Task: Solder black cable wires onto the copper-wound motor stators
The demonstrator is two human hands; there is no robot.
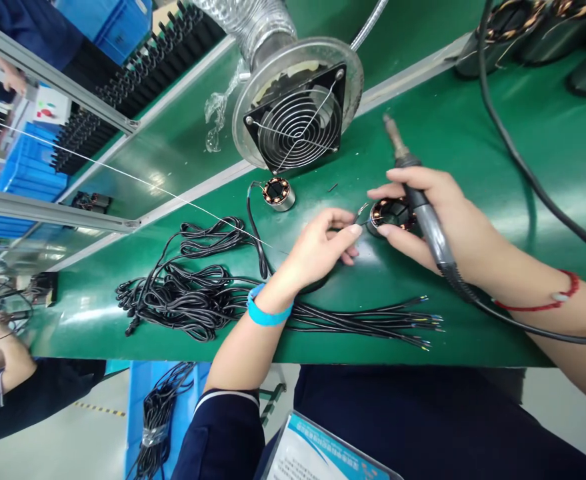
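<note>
Your left hand pinches a wire at the stator on the bench; your right hand, closed around the soldering iron, steadies that stator with thumb and forefinger. Keep the wire still and the iron's tip away from the cables.

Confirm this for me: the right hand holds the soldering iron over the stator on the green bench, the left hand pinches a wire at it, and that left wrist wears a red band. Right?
Not quite. The head view shows the left hand wearing a blue band; the red cord is on the right hand's wrist. The soldering iron, stator, green bench and pinched wire are as you said.
</note>
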